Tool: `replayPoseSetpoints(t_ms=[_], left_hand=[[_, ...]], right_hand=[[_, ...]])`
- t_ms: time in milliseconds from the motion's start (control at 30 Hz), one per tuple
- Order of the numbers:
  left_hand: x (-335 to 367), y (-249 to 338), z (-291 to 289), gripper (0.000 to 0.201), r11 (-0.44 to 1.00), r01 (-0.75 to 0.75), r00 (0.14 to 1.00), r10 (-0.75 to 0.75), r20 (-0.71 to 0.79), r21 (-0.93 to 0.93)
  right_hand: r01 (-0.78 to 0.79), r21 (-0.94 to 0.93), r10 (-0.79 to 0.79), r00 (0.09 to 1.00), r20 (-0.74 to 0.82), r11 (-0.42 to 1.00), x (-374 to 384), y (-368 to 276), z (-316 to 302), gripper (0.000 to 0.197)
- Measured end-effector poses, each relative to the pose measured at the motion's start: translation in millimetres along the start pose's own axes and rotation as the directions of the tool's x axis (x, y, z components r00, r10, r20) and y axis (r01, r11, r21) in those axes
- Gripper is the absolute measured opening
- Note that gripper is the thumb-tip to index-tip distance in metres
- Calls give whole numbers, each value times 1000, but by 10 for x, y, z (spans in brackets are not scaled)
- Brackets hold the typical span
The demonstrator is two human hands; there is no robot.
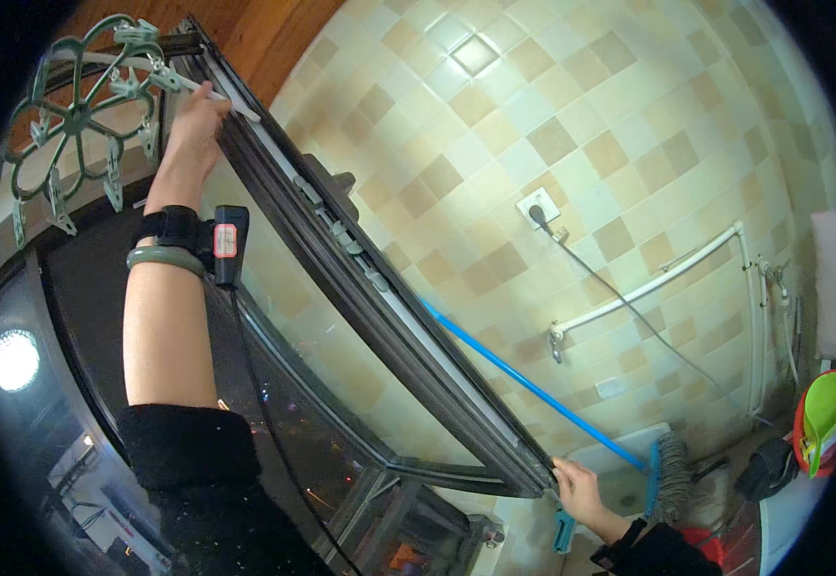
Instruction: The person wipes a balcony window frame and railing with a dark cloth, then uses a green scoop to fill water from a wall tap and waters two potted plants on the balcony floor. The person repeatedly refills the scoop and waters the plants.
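Note:
My left hand point(197, 123) is raised at the upper left, its fingers closed around a slim white bar point(241, 108) beside the top of a dark window frame point(351, 278). Close to that hand hangs a green clip hanger point(77, 117) with several pegs. At the lower right, my right hand point(581, 492) has its fingers curled on the frame's lower end. Just below the right fingers is a teal tool end point(564, 531); whether the hand touches it, I cannot tell. Grey-green clips point(346, 238) sit in a row along the frame.
A blue pole point(533, 376) leads down to a grey mop head point(668, 477). A plug with a cord sits in a wall socket point(538, 208). White pipes point(653, 286) run along the tiled wall. A red basin point(814, 422) holds a green scoop point(823, 411).

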State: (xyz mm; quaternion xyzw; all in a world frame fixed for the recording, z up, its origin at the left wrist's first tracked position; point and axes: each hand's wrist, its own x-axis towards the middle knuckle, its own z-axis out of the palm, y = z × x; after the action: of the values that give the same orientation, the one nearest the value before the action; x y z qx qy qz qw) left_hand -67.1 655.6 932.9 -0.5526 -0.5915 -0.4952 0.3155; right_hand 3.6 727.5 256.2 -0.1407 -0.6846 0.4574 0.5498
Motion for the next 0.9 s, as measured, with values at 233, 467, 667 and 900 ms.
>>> replayPoseSetpoints(t_ms=[233, 467, 667, 900], left_hand=[[-189, 211, -50, 57, 907, -224, 962, 264, 67, -356], [-127, 464, 139, 52, 874, -226, 958, 279, 66, -430], [-44, 674, 267, 53, 865, -286, 907, 384, 175, -412], [-87, 735, 544, 59, 891, -233, 951, 292, 99, -391]], right_hand=[[0, 21, 3, 991, -132, 1000, -2, 64, 126, 22], [-87, -33, 86, 996, -31, 996, -11, 39, 75, 20], [-60, -2, 60, 997, -41, 998, -38, -40, 50, 19], [-24, 52, 24, 1000, 9, 998, -108, -173, -55, 19]])
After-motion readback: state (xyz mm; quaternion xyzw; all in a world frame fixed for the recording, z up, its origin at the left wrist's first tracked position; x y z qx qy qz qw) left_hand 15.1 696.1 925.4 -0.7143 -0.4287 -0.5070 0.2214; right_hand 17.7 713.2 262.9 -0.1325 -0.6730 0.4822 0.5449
